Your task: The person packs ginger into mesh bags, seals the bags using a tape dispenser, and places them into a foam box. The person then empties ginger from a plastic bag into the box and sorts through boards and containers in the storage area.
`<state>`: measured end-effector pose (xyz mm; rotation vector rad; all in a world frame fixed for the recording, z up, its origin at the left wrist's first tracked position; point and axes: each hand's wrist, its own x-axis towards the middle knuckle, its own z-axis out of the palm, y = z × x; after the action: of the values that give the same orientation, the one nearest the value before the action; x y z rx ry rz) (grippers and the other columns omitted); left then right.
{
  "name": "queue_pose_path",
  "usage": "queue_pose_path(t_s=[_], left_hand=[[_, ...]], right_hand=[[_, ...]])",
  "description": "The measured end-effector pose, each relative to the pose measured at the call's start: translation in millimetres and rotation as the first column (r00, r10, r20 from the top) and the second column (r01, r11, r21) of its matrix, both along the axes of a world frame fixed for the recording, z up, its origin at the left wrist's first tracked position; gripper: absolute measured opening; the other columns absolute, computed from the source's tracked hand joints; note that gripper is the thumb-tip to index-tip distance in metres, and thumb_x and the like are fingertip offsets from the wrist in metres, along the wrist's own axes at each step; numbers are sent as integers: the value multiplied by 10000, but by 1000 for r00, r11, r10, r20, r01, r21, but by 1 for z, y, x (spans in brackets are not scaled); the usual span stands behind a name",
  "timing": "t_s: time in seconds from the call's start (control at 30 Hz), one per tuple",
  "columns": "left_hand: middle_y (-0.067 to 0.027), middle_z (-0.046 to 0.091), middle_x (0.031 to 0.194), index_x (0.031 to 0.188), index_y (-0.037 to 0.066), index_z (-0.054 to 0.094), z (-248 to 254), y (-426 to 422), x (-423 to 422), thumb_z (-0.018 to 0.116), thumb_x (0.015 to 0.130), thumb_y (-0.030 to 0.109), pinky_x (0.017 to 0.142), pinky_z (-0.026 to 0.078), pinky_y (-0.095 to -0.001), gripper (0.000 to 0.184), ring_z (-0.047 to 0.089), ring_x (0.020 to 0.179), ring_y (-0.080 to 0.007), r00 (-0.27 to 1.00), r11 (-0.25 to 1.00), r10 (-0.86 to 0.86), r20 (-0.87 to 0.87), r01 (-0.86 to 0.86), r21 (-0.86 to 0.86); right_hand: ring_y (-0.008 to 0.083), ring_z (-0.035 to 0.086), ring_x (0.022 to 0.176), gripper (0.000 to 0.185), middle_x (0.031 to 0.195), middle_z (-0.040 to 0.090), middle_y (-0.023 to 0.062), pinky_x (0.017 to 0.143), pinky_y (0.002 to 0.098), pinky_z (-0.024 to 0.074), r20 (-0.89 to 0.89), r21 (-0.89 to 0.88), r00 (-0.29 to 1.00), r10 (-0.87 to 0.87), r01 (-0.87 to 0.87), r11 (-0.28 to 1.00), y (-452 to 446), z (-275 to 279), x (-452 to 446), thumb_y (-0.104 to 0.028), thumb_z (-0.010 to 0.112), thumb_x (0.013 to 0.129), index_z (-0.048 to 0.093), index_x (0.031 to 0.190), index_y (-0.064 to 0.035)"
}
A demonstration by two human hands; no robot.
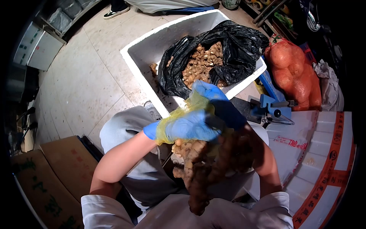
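Observation:
My left hand (pixel 187 126), in a blue glove, has yellow mesh netting (pixel 169 121) gathered around its wrist and over its knuckles. My right hand (pixel 209 91), also gloved in blue, is farther forward with its fingers curled on the netting. Both hands are close together, and the left fingertips are partly hidden. Large knobbly ginger (pixel 196 162) is just below the hands, above my lap, partly in shadow; what supports it cannot be made out. Beyond my hands, more ginger (pixel 200 63) lies in a black plastic bag (pixel 236 42).
A white foam box (pixel 143 78) holds the black bag. To the right are a blue metal device (pixel 272 108), an orange net sack (pixel 291 65) and a white taped box (pixel 301 152). Cardboard (pixel 57 168) stands at left. Another person's shoe (pixel 115 12) shows at the top.

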<state>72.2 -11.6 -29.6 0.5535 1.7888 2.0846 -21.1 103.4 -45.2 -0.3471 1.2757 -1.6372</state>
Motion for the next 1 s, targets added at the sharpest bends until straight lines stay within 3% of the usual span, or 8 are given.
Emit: queue_pose_path(t_s=[0.07, 0.17, 0.37, 0.47, 0.6, 0.7, 0.8, 1.0], left_hand=[[-95, 565, 966, 993, -50, 555, 18, -9, -6, 656, 673, 168, 782, 417, -266, 400, 517, 881, -160, 958, 941, 16, -288, -112, -320], [-40, 564, 921, 983, -37, 552, 21, -23, -3, 574, 755, 131, 759, 424, -233, 284, 523, 810, -94, 944, 904, 90, 317, -211, 373], [-55, 501, 883, 1016, 82, 468, 39, -12, 4, 442, 853, 218, 750, 416, -266, 214, 473, 877, -161, 638, 525, 583, 503, -768, 366], [-50, 485, 857, 969, 84, 458, 8, -28, -12, 444, 847, 225, 721, 415, -264, 187, 464, 822, -160, 843, 517, 458, 283, -512, 686], [-62, 487, 887, 981, 82, 445, 3, -41, -24, 446, 847, 265, 714, 435, -283, 227, 484, 816, -174, 905, 439, 405, 128, -316, 841], [-96, 518, 990, 1080, 73, 434, 20, -42, -29, 452, 856, 335, 738, 486, -323, 345, 546, 883, -203, 819, 330, 504, 273, -475, 816], [-99, 534, 997, 1095, 62, 440, 27, -42, -39, 464, 860, 324, 720, 508, -309, 353, 571, 875, -189, 667, 215, 617, 417, -653, 726], [-71, 550, 926, 1033, 31, 479, 23, -47, -42, 464, 867, 276, 678, 498, -252, 297, 576, 798, -130, 539, 249, 774, 332, -741, 623]], right_hand=[[94, 516, 702, 210, 742, 512, 17, 641, 216, 428, 195, 100, 980, 50, -71, 992, 4, 13, -3, -264, 502, 845, 509, 816, -56], [109, 525, 721, 260, 770, 528, 26, 658, 230, 436, -64, -258, 953, 296, -303, 918, 10, -11, -2, -314, 504, 840, 519, 861, -55], [68, 496, 664, 296, 778, 534, 1, 579, 207, 413, 307, 240, 950, -55, -22, 971, 21, 17, 21, -330, 508, 833, 512, 994, -81], [118, 509, 700, 345, 878, 542, 39, 594, 217, 426, 433, -197, 894, 113, -29, 980, 24, -26, 22, -236, 574, 794, 506, 1083, -62], [165, 565, 781, 328, 919, 549, 93, 682, 258, 478, -882, 136, 451, 133, -25, 990, 13, -11, 34, -151, 447, 813, 446, 1110, -14], [155, 567, 762, 316, 924, 554, 78, 672, 257, 480, -703, 125, 702, 113, -34, 992, 3, -7, 38, -177, 406, 834, 456, 1102, -17], [138, 576, 684, 240, 855, 580, 27, 527, 264, 475, 648, -135, 754, -110, 256, 957, -4, 13, 46, -275, 533, 794, 566, 939, -87], [92, 486, 438, 206, 697, 548, -5, 323, 196, 344, 544, 27, 828, -138, 147, 989, 3, 47, 38, -284, 532, 784, 570, 907, -122]])
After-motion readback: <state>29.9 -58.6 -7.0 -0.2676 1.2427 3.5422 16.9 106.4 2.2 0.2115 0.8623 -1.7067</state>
